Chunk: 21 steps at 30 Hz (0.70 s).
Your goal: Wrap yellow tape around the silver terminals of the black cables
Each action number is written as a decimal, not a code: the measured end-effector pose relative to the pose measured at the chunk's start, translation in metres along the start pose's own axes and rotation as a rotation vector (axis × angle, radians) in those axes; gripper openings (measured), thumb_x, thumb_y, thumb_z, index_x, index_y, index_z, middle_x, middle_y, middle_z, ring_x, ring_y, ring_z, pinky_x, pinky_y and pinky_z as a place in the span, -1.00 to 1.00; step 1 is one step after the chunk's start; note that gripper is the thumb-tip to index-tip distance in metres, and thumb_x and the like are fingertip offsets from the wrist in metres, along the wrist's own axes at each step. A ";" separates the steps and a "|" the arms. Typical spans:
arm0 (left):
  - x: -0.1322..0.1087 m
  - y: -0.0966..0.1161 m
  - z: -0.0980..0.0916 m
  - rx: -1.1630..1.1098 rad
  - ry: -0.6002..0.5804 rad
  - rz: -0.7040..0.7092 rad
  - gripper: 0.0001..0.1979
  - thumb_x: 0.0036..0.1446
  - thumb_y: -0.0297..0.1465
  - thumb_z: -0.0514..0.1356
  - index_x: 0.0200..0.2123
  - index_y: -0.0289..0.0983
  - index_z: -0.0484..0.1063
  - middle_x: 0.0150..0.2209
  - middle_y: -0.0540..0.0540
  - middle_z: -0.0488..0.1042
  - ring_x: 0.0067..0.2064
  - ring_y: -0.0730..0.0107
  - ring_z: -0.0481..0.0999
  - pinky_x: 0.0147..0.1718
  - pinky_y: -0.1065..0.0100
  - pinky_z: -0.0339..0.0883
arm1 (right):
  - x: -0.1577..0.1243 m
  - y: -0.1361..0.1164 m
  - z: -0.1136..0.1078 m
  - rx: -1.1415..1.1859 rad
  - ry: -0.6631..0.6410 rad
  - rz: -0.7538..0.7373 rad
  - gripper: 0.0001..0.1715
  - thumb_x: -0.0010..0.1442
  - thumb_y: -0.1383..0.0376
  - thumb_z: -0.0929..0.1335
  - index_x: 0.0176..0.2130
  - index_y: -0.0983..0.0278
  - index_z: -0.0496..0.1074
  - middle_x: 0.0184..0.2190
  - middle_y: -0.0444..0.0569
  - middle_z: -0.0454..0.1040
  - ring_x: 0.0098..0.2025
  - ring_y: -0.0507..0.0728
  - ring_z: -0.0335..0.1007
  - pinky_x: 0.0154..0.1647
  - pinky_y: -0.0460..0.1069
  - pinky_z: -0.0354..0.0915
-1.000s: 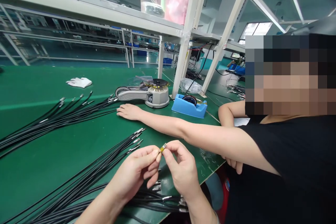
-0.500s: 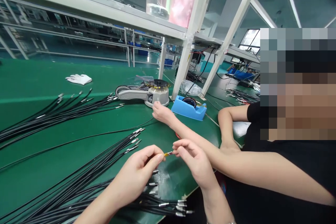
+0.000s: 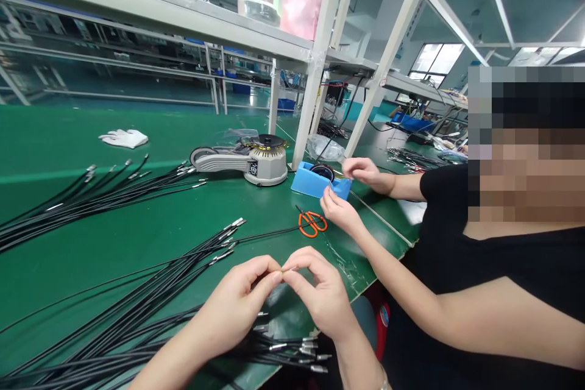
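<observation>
My left hand (image 3: 237, 304) and my right hand (image 3: 320, 292) meet fingertip to fingertip above the green table's (image 3: 55, 292) front edge. Both pinch the small metal tip (image 3: 287, 269) of a black cable, wrapped in yellowish tape and mostly hidden by my fingers. Several black cables with metal ends (image 3: 150, 311) lie under my left forearm, and more metal ends (image 3: 297, 353) poke out below my hands.
A co-worker in a black shirt sits at the right, both hands (image 3: 347, 195) at a blue tape holder (image 3: 320, 181). Orange scissors (image 3: 311, 222), a grey tape dispenser machine (image 3: 249, 161), another cable bundle (image 3: 91, 192), a white glove (image 3: 122, 138) and white shelf posts (image 3: 313, 73) stand beyond.
My fingertips have closed together over the taped cable tip. The co-worker's hand has left the cable bundle, passed the grey dispenser and joined the other at the blue tape holder, baring the scissors.
</observation>
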State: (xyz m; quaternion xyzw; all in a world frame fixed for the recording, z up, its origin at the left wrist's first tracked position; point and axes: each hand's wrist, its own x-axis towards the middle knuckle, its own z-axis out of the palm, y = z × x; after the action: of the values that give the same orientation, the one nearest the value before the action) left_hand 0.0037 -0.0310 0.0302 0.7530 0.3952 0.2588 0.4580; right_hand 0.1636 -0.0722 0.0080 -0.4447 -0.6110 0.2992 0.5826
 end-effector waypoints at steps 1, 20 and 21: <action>0.000 -0.001 0.000 0.020 0.000 -0.002 -0.72 0.18 -0.21 0.04 -0.46 -0.23 0.37 -0.50 0.05 0.33 -0.41 0.40 0.28 -0.41 0.44 0.15 | -0.001 0.001 -0.001 -0.004 -0.003 0.017 -0.93 0.13 0.37 0.39 -0.31 0.23 0.51 -0.33 -0.07 0.44 -0.26 0.09 0.40 -0.17 -0.03 0.31; 0.001 -0.010 -0.009 0.219 0.069 0.079 -0.75 0.12 -0.22 0.16 -0.15 -0.11 0.52 -0.16 -0.06 0.55 -0.13 0.21 0.47 -0.11 0.36 0.25 | -0.017 0.008 -0.020 0.027 0.103 0.385 -0.80 0.07 0.19 0.42 -0.43 0.30 0.52 -0.49 -0.08 0.50 -0.41 0.08 0.39 -0.32 -0.05 0.31; 0.000 -0.010 -0.016 0.233 0.049 0.027 -0.74 0.11 -0.21 0.17 -0.16 -0.11 0.53 -0.14 -0.05 0.55 -0.11 0.18 0.47 -0.08 0.34 0.24 | -0.017 0.009 -0.020 0.012 0.097 0.396 -0.79 0.07 0.19 0.41 -0.43 0.30 0.52 -0.49 -0.08 0.50 -0.41 0.08 0.39 -0.32 -0.05 0.30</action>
State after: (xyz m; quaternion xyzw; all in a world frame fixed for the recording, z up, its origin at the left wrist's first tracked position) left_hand -0.0123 -0.0206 0.0287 0.8000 0.4234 0.2356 0.3539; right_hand 0.1838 -0.0864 -0.0043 -0.5665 -0.4810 0.3899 0.5438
